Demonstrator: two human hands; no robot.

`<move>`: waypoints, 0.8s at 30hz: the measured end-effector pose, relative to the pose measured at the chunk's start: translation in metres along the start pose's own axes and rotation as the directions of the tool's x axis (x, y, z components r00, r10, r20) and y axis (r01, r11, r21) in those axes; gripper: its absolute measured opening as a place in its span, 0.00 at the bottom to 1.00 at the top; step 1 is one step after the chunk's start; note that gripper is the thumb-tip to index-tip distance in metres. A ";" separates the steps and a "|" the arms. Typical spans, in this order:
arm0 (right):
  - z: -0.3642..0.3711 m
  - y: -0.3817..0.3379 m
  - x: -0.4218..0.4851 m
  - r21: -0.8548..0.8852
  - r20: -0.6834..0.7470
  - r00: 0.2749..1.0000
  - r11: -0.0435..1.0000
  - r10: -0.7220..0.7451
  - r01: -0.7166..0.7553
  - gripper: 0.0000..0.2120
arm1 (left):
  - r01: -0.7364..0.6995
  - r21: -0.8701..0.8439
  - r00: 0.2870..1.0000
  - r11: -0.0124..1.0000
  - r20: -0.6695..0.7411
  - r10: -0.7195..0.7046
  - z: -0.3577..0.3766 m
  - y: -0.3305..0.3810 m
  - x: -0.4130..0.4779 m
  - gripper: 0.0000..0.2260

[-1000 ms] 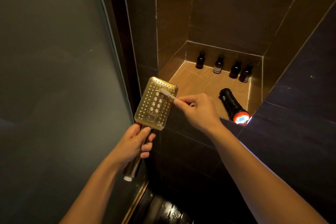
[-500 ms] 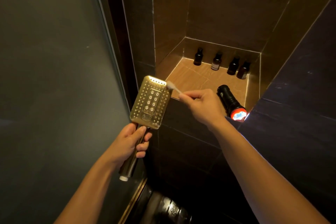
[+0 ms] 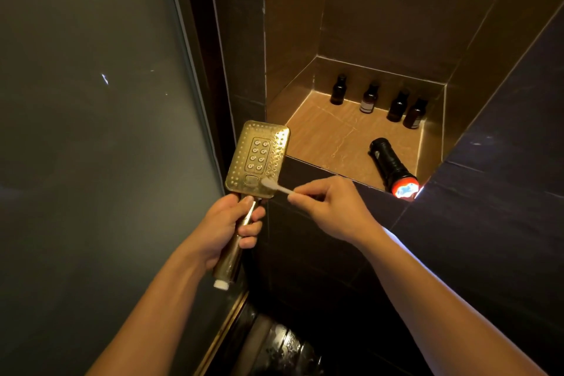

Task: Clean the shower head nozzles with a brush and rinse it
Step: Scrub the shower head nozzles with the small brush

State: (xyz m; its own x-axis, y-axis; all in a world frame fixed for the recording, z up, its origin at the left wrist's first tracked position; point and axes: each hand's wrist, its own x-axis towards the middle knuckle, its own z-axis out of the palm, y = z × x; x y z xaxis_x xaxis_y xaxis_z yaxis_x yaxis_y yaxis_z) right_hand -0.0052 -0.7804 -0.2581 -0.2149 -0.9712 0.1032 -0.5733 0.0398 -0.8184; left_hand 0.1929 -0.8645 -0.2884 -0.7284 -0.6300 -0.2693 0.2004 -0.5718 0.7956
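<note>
A gold rectangular shower head with rows of nozzles faces me, detached, its threaded handle end pointing down. My left hand is wrapped around the handle just below the head. My right hand pinches a small white toothbrush by its handle. The bristles rest on the lower right part of the nozzle face, beside the square button.
A tiled wall niche holds several dark bottles at the back and a lit black flashlight lying near its front edge. A frosted glass panel fills the left. Dark wall tiles are on the right, and the wet shower floor lies below.
The brush has travelled from the top right corner of the shower head down to its lower right area. My left hand has kept its grip on the handle.
</note>
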 end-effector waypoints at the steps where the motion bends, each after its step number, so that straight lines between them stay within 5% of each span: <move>1: -0.001 0.000 0.000 0.011 -0.008 1.000 1.000 0.009 -0.008 0.06 | -0.006 0.000 1.000 1.000 0.006 0.006 0.002 0.000 0.000 0.05; 5: -0.002 0.004 -0.008 -0.068 0.104 0.994 0.998 0.022 -0.015 0.07 | -0.021 0.033 1.000 0.999 -0.019 0.022 0.003 -0.001 0.001 0.04; 11: -0.037 0.010 0.009 0.093 -0.148 0.980 0.989 0.131 -0.118 0.07 | -0.040 0.068 0.994 0.997 -0.095 0.047 0.001 0.000 0.002 0.05; 19: -0.055 0.006 0.081 -0.298 -0.224 0.946 0.907 0.236 -0.297 0.19 | -0.032 0.066 0.986 0.997 -0.163 0.042 0.003 -0.004 0.002 0.05; 24: -0.040 0.017 0.105 -0.440 -0.203 0.961 0.859 0.189 -0.262 0.10 | -0.028 0.063 0.986 0.998 -0.160 0.038 -0.002 -0.006 -0.007 0.05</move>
State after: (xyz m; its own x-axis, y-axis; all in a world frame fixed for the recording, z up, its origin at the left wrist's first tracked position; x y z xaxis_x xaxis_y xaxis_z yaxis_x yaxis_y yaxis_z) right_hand -0.0696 -0.8726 -0.2383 -0.4751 -0.8780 0.0588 -0.7842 0.3921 -0.4810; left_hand 0.1977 -0.8577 -0.2921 -0.6064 -0.7271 -0.3219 0.1789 -0.5192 0.8357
